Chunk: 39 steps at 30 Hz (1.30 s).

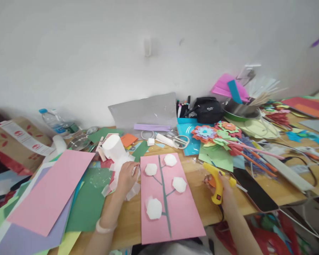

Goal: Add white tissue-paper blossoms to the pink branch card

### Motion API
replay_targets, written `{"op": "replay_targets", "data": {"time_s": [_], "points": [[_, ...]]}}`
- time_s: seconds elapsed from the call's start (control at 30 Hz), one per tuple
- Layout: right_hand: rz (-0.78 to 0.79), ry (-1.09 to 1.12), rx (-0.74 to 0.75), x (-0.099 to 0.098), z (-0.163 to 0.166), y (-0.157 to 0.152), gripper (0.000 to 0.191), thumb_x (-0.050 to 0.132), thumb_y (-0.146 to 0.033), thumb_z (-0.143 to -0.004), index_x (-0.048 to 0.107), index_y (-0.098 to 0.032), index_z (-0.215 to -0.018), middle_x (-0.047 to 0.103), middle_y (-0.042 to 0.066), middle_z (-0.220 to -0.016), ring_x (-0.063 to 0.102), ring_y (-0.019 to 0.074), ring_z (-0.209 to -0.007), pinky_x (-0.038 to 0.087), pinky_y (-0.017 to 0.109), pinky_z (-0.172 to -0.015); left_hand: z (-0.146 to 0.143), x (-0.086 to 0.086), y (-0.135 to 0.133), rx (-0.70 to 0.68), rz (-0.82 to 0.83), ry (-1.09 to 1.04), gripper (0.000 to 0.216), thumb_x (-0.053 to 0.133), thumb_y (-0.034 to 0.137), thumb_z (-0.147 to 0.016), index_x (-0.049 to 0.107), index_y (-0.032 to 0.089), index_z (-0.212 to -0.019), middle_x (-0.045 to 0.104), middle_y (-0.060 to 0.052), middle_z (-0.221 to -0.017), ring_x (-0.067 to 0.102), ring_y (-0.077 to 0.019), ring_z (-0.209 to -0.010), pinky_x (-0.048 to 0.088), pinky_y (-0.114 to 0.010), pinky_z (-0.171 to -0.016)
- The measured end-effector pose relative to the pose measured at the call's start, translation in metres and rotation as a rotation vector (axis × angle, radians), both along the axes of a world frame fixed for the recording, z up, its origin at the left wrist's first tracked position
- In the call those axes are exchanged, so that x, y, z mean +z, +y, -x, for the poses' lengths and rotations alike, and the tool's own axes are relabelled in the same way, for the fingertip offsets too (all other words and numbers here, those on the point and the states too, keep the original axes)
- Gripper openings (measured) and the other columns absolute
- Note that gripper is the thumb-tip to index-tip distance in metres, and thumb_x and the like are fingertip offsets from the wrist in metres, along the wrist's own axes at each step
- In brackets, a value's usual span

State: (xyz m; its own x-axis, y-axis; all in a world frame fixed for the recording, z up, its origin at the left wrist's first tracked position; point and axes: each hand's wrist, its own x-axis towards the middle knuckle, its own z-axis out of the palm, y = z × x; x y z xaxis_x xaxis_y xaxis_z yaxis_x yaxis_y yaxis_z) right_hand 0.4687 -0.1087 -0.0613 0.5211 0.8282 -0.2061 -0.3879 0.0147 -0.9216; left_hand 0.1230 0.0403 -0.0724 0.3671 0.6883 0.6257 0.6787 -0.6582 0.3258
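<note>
A yellow glue gun (216, 184) is gripped in my right hand (224, 187), to the right of a pink card (180, 212). A drawn or pasted dark green stem (163, 191) with side branches runs down the card. Several white paper shapes (154, 209) sit at the branch ends. My left hand (128, 175) is by the card's upper left edge, over loose white paper pieces (133, 193). Its fingers are curled together, and what they hold, if anything, cannot be made out. Behind it stands a white paper roll (113, 147).
Coloured paper sheets (53, 191) are stacked at the left. Paper flowers (206, 132), scissors (182, 141) and a blue packet (187, 148) lie behind the card. A black phone (255, 191) and cables are at the right; a metal pot (239, 108) stands farther back.
</note>
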Motion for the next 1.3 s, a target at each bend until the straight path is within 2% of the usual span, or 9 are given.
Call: {"op": "replay_targets", "data": {"time_s": [0.17, 0.4, 0.63, 0.87, 1.07, 1.2, 1.3], "points": [[0.015, -0.026, 0.004, -0.009, 0.009, -0.011, 0.044, 0.069, -0.066, -0.071, 0.064, -0.024, -0.061, 0.062, 0.004, -0.066, 0.061, 0.0208, -0.067, 0.057, 0.036, -0.071, -0.001, 0.001, 0.001, -0.024, -0.035, 0.003, 0.014, 0.056, 0.023, -0.088, 0.070, 0.023, -0.085, 0.076, -0.004, -0.081, 0.069, -0.0208, -0.078, 0.053, -0.035, -0.077], [-0.017, -0.034, -0.026, -0.011, 0.009, -0.012, 0.042, 0.062, -0.066, -0.078, 0.062, -0.025, -0.065, 0.062, 0.004, -0.069, 0.061, 0.0221, -0.072, 0.055, 0.038, -0.074, -0.003, 0.008, 0.000, -0.045, -0.054, 0.014, 0.009, 0.061, 0.024, -0.085, 0.069, 0.022, -0.080, 0.076, -0.003, -0.078, 0.069, -0.0208, -0.076, 0.052, -0.036, -0.077], [-0.015, -0.056, -0.034, -0.012, 0.009, -0.014, 0.043, 0.060, -0.066, -0.079, 0.062, -0.025, -0.065, 0.062, 0.005, -0.069, 0.062, 0.0234, -0.072, 0.053, 0.039, -0.073, -0.004, 0.007, 0.001, -0.057, -0.055, 0.031, 0.014, 0.059, 0.025, -0.087, 0.071, 0.023, -0.080, 0.075, -0.004, -0.077, 0.069, -0.0216, -0.076, 0.052, -0.036, -0.078], [-0.004, -0.096, -0.008, -0.021, 0.009, -0.015, 0.044, 0.058, -0.065, -0.082, 0.063, -0.024, -0.068, 0.064, 0.005, -0.073, 0.063, 0.0227, -0.077, 0.051, 0.036, -0.079, -0.004, 0.003, 0.001, -0.045, -0.020, 0.053, 0.018, 0.058, 0.029, -0.090, 0.071, 0.023, -0.080, 0.075, -0.005, -0.078, 0.069, -0.0225, -0.078, 0.052, -0.038, -0.083], [-0.011, -0.126, -0.006, -0.020, 0.008, -0.013, 0.045, 0.060, -0.066, -0.081, 0.065, -0.024, -0.067, 0.068, 0.005, -0.073, 0.062, 0.0207, -0.072, 0.051, 0.035, -0.077, -0.008, 0.008, 0.001, -0.055, 0.036, 0.087, 0.023, 0.052, 0.026, -0.087, 0.072, 0.021, -0.097, 0.077, -0.007, -0.094, 0.070, -0.0237, -0.085, 0.053, -0.036, -0.078], [-0.017, -0.135, -0.016, -0.018, 0.007, -0.013, 0.048, 0.058, -0.069, -0.081, 0.064, -0.024, -0.066, 0.069, 0.005, -0.071, 0.063, 0.0215, -0.071, 0.051, 0.036, -0.076, -0.009, 0.007, 0.003, -0.100, 0.066, 0.100, 0.021, 0.050, 0.027, -0.085, 0.072, 0.024, -0.086, 0.077, -0.005, -0.088, 0.071, -0.0243, -0.086, 0.053, -0.038, -0.081], [-0.016, -0.150, -0.007, -0.019, 0.007, -0.015, 0.047, 0.057, -0.068, -0.083, 0.065, -0.024, -0.067, 0.070, 0.006, -0.074, 0.064, 0.0221, -0.075, 0.051, 0.036, -0.079, -0.010, 0.007, 0.002, -0.080, 0.069, 0.083, 0.018, 0.053, 0.029, -0.085, 0.071, 0.024, -0.086, 0.077, -0.005, -0.087, 0.071, -0.0249, -0.085, 0.053, -0.039, -0.082]]}}
